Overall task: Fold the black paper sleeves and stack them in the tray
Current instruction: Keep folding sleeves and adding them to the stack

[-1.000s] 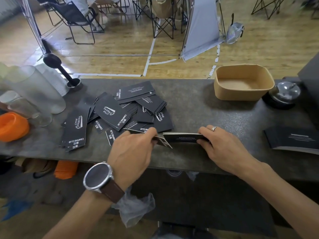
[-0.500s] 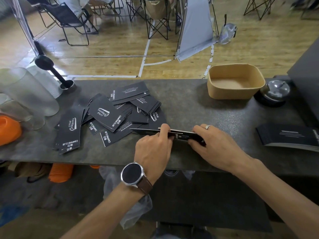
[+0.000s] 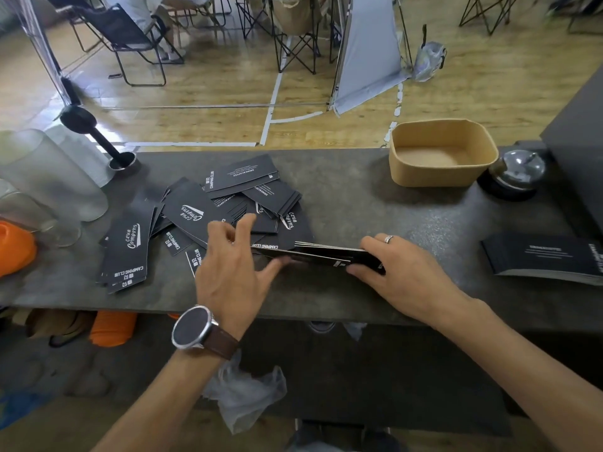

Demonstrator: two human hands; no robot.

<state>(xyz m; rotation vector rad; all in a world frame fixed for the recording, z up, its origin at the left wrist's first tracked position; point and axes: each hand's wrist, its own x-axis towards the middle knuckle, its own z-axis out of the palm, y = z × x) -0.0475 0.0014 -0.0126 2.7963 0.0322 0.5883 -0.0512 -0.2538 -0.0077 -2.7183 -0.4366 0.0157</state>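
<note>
The right hand (image 3: 404,272) held a small stack of folded sleeves (image 3: 329,254) against the counter (image 3: 375,210), fingers curled over its right end and thumb at the near edge; this grip appeared intended to keep the edges aligned while more were added. The stack lay flat, its long axis running left to right, with the free end pointing toward the left hand (image 3: 233,265). That hand held nothing: fingers were spread and relaxed, the thumb tip just beside the stack's left end and the fingertips (image 3: 248,220) over the loose pile of sleeves (image 3: 195,213), probably reaching for another. The tray (image 3: 440,177) stood well beyond the right fingers, with no sleeves in it.
</note>
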